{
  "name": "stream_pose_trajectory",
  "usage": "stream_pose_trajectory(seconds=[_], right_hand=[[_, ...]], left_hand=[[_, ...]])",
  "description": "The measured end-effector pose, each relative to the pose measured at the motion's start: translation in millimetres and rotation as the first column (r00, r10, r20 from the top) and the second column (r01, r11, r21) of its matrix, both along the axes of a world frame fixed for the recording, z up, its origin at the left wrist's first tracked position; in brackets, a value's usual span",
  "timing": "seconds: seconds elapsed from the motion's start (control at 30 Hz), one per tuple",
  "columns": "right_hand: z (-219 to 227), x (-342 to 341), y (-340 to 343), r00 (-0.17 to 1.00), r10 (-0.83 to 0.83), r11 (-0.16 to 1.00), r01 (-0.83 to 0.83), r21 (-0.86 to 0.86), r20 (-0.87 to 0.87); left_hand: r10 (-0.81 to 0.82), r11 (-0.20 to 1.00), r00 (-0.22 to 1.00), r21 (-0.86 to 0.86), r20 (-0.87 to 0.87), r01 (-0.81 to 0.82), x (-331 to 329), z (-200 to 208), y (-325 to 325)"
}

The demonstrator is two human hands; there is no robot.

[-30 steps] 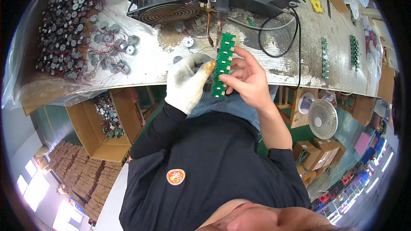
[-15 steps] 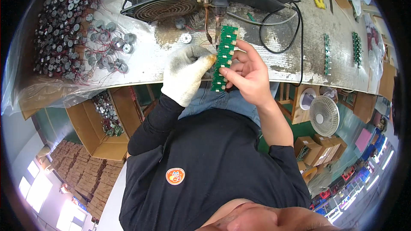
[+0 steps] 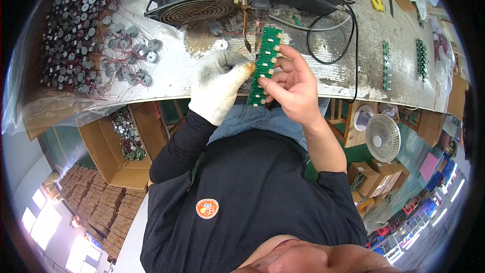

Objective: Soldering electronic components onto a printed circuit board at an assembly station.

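My right hand [image 3: 293, 83], bare, pinches a long strip of green circuit boards [image 3: 266, 63] between thumb and fingers, holding it raised over the table's front edge. My left hand [image 3: 217, 86] wears a whitish glove with a browned fingertip. Its thumb and forefinger are pressed together at the strip's left side; whatever they hold is too small to make out. Just above the strip's upper end hangs the tip of a black soldering device [image 3: 260, 0]. Beside it a thin bent metal tube [image 3: 246, 35] points down toward the strip. A small round motor [image 3: 221, 44] lies behind my left hand.
Many small round motors with red wires [image 3: 70, 30] are heaped at the left. A black fan [image 3: 189, 7] stands at the back. A black cable [image 3: 348, 45] loops at the right, near further green board strips [image 3: 386, 65]. An open cardboard box [image 3: 118, 159] sits below the table.
The strip of circuit boards has shifted slightly up and tilted a little in my right hand's grip. My left hand stays pinched at its side, almost unmoved.
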State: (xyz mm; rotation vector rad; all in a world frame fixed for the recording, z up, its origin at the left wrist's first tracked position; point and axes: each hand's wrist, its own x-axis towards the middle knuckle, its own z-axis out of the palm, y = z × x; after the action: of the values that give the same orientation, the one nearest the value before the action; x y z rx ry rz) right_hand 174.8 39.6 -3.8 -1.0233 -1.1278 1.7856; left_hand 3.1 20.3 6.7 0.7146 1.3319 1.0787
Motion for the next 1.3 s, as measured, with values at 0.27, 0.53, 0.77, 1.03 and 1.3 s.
stream_pose_trajectory(seconds=[0.27,0.53,0.77,1.03,1.3], right_hand=[[-8,0,-5,1.0,-0.014,1.0,0.014,-0.018,-0.016],[-6,-1,-6,1.0,-0.028,0.999,0.028,-0.019,-0.014],[-1,-2,-5,0.999,-0.037,0.999,0.037,-0.011,-0.015],[-7,0,-8,1.0,-0.016,0.999,0.016,-0.042,-0.008],[-7,-1,-9,0.999,-0.028,0.998,0.027,-0.053,-0.017]], left_hand=[[0.03,0.999,0.999,-0.022,0.032,-0.03,2,-7,-3],[0.014,0.999,1.0,-0.046,0.006,-0.013,1,-7,-2],[0.016,1.0,1.0,-0.002,0.009,-0.016,0,-7,-2],[0.029,0.999,0.999,-0.017,-0.03,-0.029,3,-10,-5],[0.084,0.996,0.996,0.028,-0.036,-0.083,8,-9,-5]])
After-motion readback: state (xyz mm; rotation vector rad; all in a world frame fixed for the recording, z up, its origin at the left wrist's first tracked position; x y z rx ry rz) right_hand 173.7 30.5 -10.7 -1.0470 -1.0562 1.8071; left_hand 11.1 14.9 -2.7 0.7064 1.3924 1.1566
